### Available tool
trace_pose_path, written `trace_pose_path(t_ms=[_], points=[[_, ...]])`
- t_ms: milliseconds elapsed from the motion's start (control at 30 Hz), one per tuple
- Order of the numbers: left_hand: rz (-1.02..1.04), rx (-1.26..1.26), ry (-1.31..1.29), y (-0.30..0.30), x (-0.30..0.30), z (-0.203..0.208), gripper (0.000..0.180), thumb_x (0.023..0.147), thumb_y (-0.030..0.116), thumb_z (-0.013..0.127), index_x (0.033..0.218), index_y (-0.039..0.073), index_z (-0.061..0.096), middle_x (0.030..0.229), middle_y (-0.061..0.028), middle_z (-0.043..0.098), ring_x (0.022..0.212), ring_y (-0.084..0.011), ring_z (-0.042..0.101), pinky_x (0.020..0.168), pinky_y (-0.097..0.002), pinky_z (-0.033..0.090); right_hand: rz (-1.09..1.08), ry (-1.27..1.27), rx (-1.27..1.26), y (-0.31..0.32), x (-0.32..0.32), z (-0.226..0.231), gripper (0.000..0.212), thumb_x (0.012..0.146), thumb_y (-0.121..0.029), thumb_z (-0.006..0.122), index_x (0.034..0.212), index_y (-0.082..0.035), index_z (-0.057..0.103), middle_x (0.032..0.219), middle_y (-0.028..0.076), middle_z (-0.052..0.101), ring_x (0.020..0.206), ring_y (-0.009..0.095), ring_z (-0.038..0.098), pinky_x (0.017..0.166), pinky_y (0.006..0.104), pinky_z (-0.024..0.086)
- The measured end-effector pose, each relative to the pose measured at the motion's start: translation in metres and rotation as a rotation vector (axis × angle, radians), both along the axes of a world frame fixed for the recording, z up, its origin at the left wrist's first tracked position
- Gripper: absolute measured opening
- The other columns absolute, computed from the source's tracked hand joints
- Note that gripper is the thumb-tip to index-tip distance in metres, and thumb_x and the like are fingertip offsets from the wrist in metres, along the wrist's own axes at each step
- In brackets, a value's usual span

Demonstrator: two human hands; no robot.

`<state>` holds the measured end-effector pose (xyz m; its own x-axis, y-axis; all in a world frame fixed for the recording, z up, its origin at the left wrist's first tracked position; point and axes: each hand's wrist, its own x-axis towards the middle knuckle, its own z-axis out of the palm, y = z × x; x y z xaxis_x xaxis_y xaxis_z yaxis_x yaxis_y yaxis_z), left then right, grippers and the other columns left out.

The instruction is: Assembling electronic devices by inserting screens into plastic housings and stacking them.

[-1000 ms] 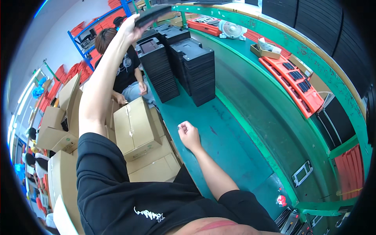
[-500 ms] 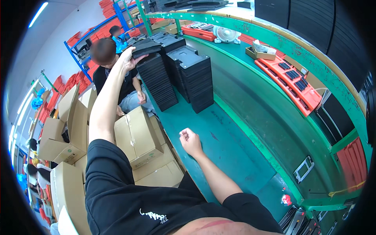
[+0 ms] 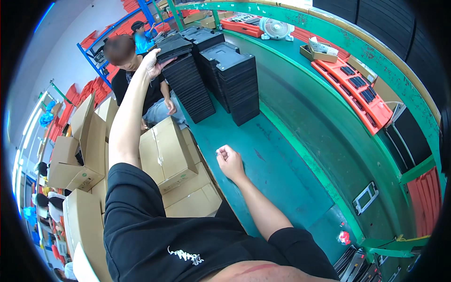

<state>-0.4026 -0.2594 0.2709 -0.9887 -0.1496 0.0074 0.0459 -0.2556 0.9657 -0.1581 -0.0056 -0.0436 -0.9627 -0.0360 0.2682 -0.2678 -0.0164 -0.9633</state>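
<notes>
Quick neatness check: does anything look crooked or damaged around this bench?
The black panel in your left hand looks askew on the left stack, likely because you're holding its edge. The green rail has chipped paint.

Wearer's two hands (image 3: 230,163), one fan (image 3: 276,29)

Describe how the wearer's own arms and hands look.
The left hand and right hand are ungloved, and both forearms are bare, with no watch or bracelet visible. Loose black short sleeves belong to a black T-shirt with a white script-like mark on its front.
</notes>
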Motion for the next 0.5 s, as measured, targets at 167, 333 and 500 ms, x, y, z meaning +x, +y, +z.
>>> trace_pose_path(t_ms=[167,333,500], points=[[0.054,-0.054,0.021,0.005,-0.008,0.0,0.034,0.103,0.014,0.05,0.133,-0.004,0.048,0.127,-0.0266,0.063,0.109,-0.0441,0.068,0.096,-0.061,0.06,-0.011,0.012,0.008,0.001,-0.001,0.0,0.007,0.093,-0.006,0.064,0.094,0.001,0.065,0.071,0.011,0.069,0.059,0.016,0.066,0.055,0.0318,0.05],[0.12,-0.028,0.036,-0.013,-0.022,-0.008,0.032,0.102,0.012,0.051,0.13,-0.003,0.049,0.126,-0.0264,0.063,0.109,-0.0446,0.068,0.094,-0.0631,0.06,0.024,-0.045,0.0,0.0,0.0,0.003,0.006,0.093,-0.006,0.065,0.094,-0.001,0.067,0.074,0.004,0.069,0.063,0.008,0.062,0.059,0.0266,0.05],[0.072,-0.009,-0.008,-0.015,-0.026,-0.007,0.031,0.101,0.011,0.053,0.128,-0.002,0.05,0.122,-0.025,0.065,0.106,-0.0437,0.069,0.092,-0.0622,0.061,0.014,-0.013,-0.006,0.002,-0.002,0.001,0.007,0.093,-0.006,0.065,0.094,0.001,0.066,0.074,0.01,0.07,0.062,0.015,0.066,0.057,0.031,0.051]])
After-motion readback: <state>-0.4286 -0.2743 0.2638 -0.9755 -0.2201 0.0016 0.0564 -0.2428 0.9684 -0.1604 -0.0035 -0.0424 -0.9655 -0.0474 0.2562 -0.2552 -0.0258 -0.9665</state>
